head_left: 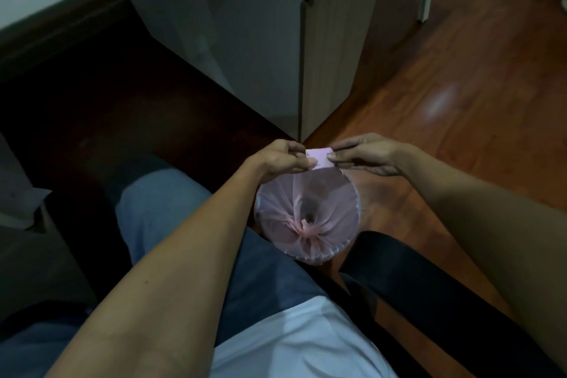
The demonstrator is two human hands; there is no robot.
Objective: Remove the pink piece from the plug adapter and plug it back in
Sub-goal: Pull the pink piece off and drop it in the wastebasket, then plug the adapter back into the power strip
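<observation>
We see, from above, a seated person reaching both bare arms forward over their lap, and between the two hands sits a small pale pink, squarish block [319, 158], the plug adapter piece as far as we can tell, though the dim light keeps us from separating a pink part from any other body. The left hand [277, 159] comes in from the left with its fingers curled, thumb and fingertips pinching the block's left edge. The right hand [366, 156] comes in from the right with its fingers stretched out fairly flat, thumb and forefinger closing on the block's right edge. Both hands touch the block, which is held in the air, just above the far rim of a small round bin lined with a translucent pink plastic bag [306, 218] that stands on the floor between the knees. The bag's folds gather toward a dark centre. The person wears blue jeans [171, 202] and a white shirt [294, 344]. Beyond the hands, the corner of a pale grey cabinet [276, 40] meets the reddish-brown wooden floor [445, 70]. We cannot tell whether the block is one piece or two joined.
</observation>
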